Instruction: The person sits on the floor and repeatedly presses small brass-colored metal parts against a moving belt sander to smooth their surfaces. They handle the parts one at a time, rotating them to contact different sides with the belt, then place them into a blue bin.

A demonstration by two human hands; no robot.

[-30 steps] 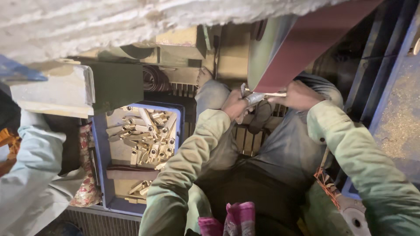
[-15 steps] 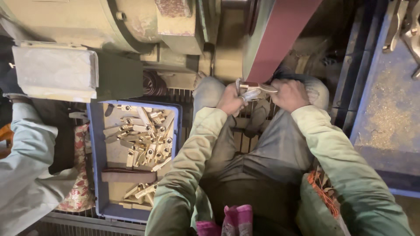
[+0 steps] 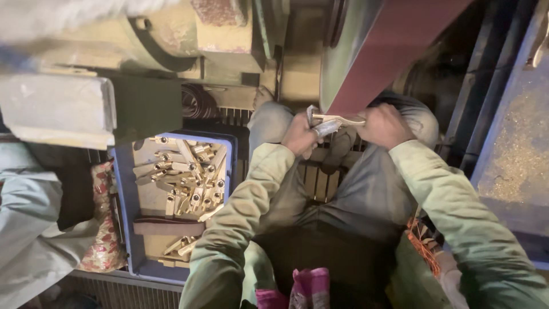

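Seated person, head view looking down over knees. Both hands at roughly 12 o'clock of the lap, up against the reddish-brown sanding belt (image 3: 394, 46) that runs diagonally over a green wheel.

Left hand (image 3: 300, 136) fisted, fingers clamped round the near end of a slim pale brass-coloured metal piece (image 3: 338, 121); a whitish wrap or rag shows at the thumb. Right hand (image 3: 386, 125) fisted too, closed on the other end of the same piece. Piece lies about level between the two hands, touching or just under the lower edge of the belt; exact contact cannot be told.

Both sleeves pale green. Grey trousers, knees either side of the hands, a slatted metal grate (image 3: 320, 180) below between the legs.

At 9 o'clock from the hands: blue plastic crate (image 3: 130, 229) on the floor, holding a loose heap of short brass-coloured fittings (image 3: 186, 177) in the far half, a brown strip across, a few more fittings in the near part. Beige-green machine housing (image 3: 189, 40) at 11 o'clock. Another person's grey sleeve (image 3: 28, 229) at far 8 o'clock, beside a red patterned cloth (image 3: 103, 229). Pink checked cloth (image 3: 303, 289) at 6 o'clock. Sawdust-like grit on the grey floor (image 3: 514, 154) at 3 o'clock.
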